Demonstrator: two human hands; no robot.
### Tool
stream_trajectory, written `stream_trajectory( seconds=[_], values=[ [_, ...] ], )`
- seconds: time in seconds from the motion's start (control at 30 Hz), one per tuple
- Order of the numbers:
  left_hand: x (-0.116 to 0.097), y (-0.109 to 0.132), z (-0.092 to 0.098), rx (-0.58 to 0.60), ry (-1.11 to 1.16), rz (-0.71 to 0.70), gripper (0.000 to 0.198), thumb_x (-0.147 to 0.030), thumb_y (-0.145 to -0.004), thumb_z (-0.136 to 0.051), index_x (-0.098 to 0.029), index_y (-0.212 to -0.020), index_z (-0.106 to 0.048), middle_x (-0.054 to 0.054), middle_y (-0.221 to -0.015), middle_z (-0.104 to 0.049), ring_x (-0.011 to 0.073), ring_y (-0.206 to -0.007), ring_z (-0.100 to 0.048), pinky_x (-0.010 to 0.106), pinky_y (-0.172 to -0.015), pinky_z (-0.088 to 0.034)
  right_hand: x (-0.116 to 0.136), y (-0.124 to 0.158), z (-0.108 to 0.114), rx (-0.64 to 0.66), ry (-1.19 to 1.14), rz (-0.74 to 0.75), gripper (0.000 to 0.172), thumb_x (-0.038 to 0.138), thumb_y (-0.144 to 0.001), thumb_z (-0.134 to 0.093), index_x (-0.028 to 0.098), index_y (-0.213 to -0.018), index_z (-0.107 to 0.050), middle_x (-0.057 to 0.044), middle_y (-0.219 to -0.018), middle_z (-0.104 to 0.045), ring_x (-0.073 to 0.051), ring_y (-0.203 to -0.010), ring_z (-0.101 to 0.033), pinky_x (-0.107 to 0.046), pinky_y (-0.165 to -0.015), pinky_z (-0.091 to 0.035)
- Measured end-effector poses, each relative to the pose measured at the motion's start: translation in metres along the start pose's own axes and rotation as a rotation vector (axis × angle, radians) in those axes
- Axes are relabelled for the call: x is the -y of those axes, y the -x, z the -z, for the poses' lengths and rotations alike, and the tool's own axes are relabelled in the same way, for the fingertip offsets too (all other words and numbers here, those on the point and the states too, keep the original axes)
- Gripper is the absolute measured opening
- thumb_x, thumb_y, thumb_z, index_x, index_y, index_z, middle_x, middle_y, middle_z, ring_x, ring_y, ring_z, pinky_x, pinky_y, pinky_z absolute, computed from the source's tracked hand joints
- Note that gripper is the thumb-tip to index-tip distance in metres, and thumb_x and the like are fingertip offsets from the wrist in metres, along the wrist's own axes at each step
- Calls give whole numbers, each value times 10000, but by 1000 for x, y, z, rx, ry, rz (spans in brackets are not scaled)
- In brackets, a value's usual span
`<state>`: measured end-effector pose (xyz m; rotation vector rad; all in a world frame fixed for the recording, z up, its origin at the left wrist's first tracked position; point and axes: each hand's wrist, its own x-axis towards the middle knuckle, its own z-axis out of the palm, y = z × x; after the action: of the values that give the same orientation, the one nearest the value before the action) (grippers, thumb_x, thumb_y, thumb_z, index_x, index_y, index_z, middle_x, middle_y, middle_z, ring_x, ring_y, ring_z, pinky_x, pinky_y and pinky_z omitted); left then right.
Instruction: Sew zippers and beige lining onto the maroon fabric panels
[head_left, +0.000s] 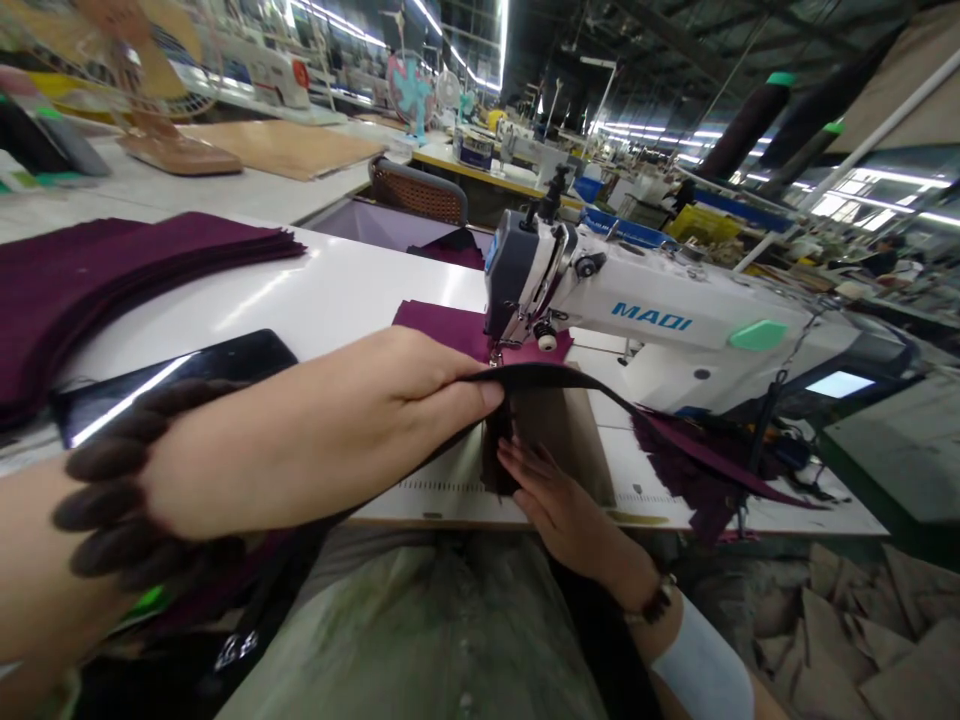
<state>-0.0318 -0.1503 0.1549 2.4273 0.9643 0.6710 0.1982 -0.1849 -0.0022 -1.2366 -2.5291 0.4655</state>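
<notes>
My left hand [420,400], coming in from the left, pinches a long black fabric strip [555,376] between thumb and fingers, close in front of the needle and presser foot [495,355]. The strip runs right across the sewing machine [645,300] bed and trails down to the left under my forearm. Lower down, my right hand [544,495] lies with its fingers stretched out against the dark edge of a brown fabric piece [574,440]. Behind the needle a purple fabric piece [442,325] rests on the table. The exact stitching point is partly hidden.
A stack of purple cut fabric [135,265] and a black phone [247,358] lie on the white table [352,275] at left. Purple scraps [690,465] sit at right. Brown cut pieces [870,640] pile up low right. A fan [161,100] stands behind.
</notes>
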Motion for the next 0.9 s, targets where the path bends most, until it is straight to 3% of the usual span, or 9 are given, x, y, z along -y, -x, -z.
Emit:
stream_trajectory(
  seconds=[0.2, 0.37, 0.53, 0.77, 0.9],
  values=[
    [0, -1, 2, 31, 5, 43, 456, -484, -828, -315, -181, -800, -654, -53, -661, -620, 116, -574, -570, 242, -612, -488, 3, 0, -7, -43, 49, -19, 520, 131, -878, -344, 124, -1384, -224, -56, -1408, -300, -141, -1328, -175, -408, -1110, -171],
    [4, -2, 2, 50, 3, 27, 450, -451, -842, -305, -183, -834, -666, -46, -710, -622, 126, -628, -584, 226, -609, -474, 3, 0, -5, -41, 27, 26, 418, 124, -893, -318, 124, -1305, -389, -55, -1379, -355, -123, -1304, -241, -380, -1107, -184],
    [12, 0, 2, 64, -7, -22, 320, -361, -865, -386, -205, -921, -659, -43, -729, -635, 124, -612, -582, 199, -600, -474, 5, -2, 2, 33, 49, 8, 430, 127, -875, -368, 132, -1303, -406, -54, -1387, -339, -151, -1290, -275, -409, -1097, -195],
    [17, 2, 1, 18, -33, -74, 290, -354, -880, -401, -240, -986, -646, -54, -816, -655, 139, -672, -611, 190, -584, -477, 12, -6, 3, 36, 103, 3, 422, 118, -863, -364, 90, -1276, -444, -98, -1353, -382, -187, -1252, -334, -415, -1071, -266],
    [15, 0, 2, 84, -42, -121, 294, -347, -910, -374, -265, -968, -651, -89, -797, -662, 91, -638, -605, 147, -568, -458, 10, -5, 1, 19, 103, 11, 416, 123, -864, -368, 89, -1270, -448, -101, -1343, -393, -185, -1254, -334, -416, -1058, -295]
  ],
)
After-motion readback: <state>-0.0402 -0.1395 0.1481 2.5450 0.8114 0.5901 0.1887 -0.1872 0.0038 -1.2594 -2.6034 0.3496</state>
